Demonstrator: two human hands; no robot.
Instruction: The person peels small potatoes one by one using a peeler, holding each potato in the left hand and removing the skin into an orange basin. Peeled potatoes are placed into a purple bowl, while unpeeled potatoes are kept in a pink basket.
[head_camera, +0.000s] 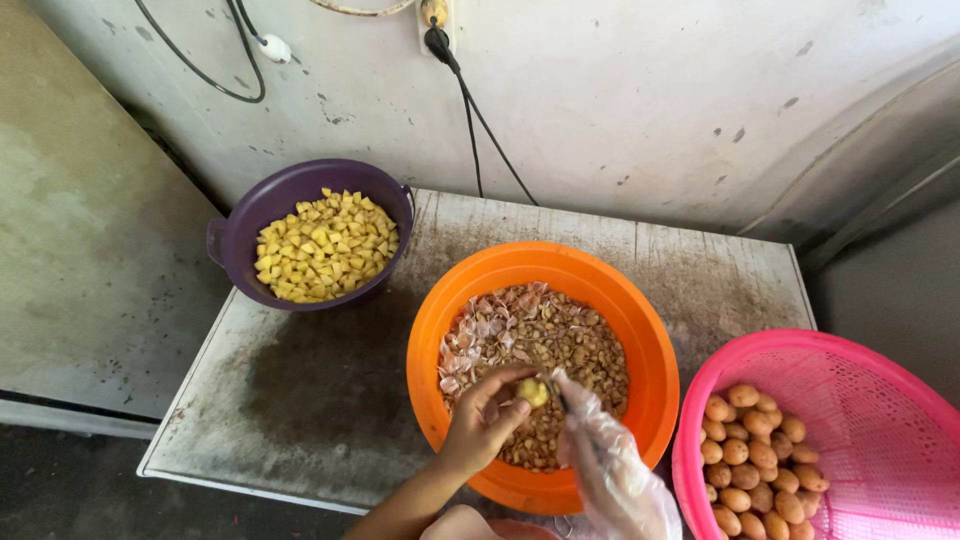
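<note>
- The small yellow potato (533, 392), round and mostly stripped of skin, sits pinched in the fingertips of the left hand (483, 420), held above the near half of the orange basin (640, 340)
- The right hand (610, 465), wrapped in a thin clear plastic glove, is closed around what looks like a small blade whose tip meets the potato; the tool itself is too small to tell for sure
- A wet, peeled potato is slick, so it could slip from the pinch and drop among the peelings (530, 340)
- The blade works close to bare fingertips; a slip of the loose, crinkly glove could bring the edge onto the thumb
- The peelings are papery, pinkish-brown curls heaped in the smooth basin, which overhangs the near edge of the table (300, 400) and might tip if pressed
- The pink mesh basket (880, 400) at the right edge holds smooth tan unpeeled potatoes (755, 450)
- The purple bucket (240, 240) at the far left corner holds yellow potato cubes (325, 245), angular and moist-looking
- The table top is worn, stained and scuffed
</note>
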